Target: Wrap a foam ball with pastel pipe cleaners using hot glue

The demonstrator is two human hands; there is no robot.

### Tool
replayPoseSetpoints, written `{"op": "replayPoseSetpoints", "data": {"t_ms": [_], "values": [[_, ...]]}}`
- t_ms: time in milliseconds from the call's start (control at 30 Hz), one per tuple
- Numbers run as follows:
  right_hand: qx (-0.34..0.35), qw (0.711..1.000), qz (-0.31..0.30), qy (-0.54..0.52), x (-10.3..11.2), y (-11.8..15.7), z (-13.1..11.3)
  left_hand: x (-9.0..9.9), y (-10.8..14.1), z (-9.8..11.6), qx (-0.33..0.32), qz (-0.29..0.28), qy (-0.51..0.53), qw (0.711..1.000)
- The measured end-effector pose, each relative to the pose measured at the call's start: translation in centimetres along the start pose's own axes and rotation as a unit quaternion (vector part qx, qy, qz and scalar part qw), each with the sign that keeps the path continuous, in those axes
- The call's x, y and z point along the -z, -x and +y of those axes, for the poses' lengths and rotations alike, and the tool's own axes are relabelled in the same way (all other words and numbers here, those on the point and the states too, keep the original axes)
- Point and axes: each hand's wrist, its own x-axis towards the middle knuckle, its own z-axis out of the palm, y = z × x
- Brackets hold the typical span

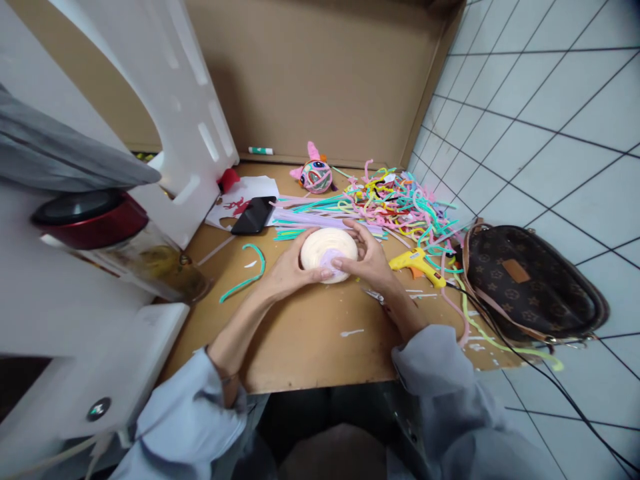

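Between my two hands is a round cream ball (325,241), fuzzy-looking, with a lilac patch on the side facing me. The fingers of my left hand (287,268) wrap its left side, and the thumb presses at the lower edge of the patch. On the other side my right hand (374,261) curls round it, thumb on the lilac patch. Behind the ball lie straight lilac and teal pipe cleaners (315,220). A yellow glue gun (419,264) rests to the right of my right hand. Partly hidden under my right wrist is a small metal tool (374,295).
A tangled heap of coloured pipe cleaners (400,203) lies at the back right, beside a small pink-eared figure (316,175). A black phone (254,215) is at the back left. A glass bottle (155,260) stands left; a brown bag (535,280) sits right, near the black cord (493,323).
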Motion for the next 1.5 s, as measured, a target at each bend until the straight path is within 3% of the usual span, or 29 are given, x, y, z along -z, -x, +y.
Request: {"op": "replayPoseSetpoints", "data": {"t_ms": [167,500,933,1100,1333,1500], "values": [[0.016,1.0,0.011,0.003,0.1,0.1,-0.4,0.3,0.0,-0.1,-0.014,-0.054,0.067,0.996],[0.008,0.998,0.021,0.051,-0.8,0.3,-0.7,-0.6,0.0,0.2,0.03,0.014,0.062,0.998],[0.013,1.0,-0.015,-0.013,-0.5,0.3,0.0,0.0,-0.1,0.5,0.019,0.042,0.067,0.997],[0.018,0.997,0.059,-0.049,-0.8,0.2,-0.1,0.2,-0.4,-0.3,-0.007,0.072,0.115,0.991],[0.045,0.984,0.167,-0.034,-0.7,0.0,-0.9,1.3,0.0,1.1,0.005,0.076,0.293,0.953],[0.041,0.98,0.188,-0.054,-0.7,-0.1,-0.2,0.9,0.4,2.2,-0.024,0.07,0.46,0.885]]}}
